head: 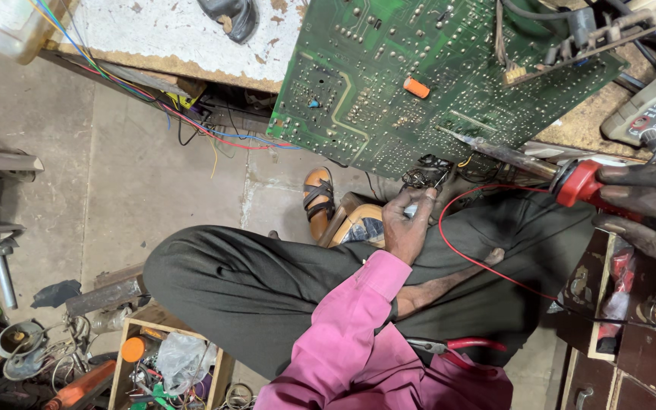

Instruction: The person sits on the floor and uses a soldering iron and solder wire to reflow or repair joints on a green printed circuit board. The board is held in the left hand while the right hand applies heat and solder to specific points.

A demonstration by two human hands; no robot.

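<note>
Down below the worktop's (191, 30) near edge, the left hand (408, 220) pinches a small dark part (427, 173) with wires, its fingers closed on it; what the part is cannot be made out. It hangs just under the lower edge of the green circuit board (419, 76), which juts out over that worktop edge and is cut off at the top of the view. The right hand (651, 209), half cut off by the right side of the view, is wrapped around the red handle of a soldering iron (563, 176); its metal shaft reaches left along the board's lower edge toward the part, and the tip is hard to see against the clutter. A thin red wire (465, 250) loops across the lap. Red-handled pliers (457, 347) lie on the pink shirt, jaws partly hidden.
</note>
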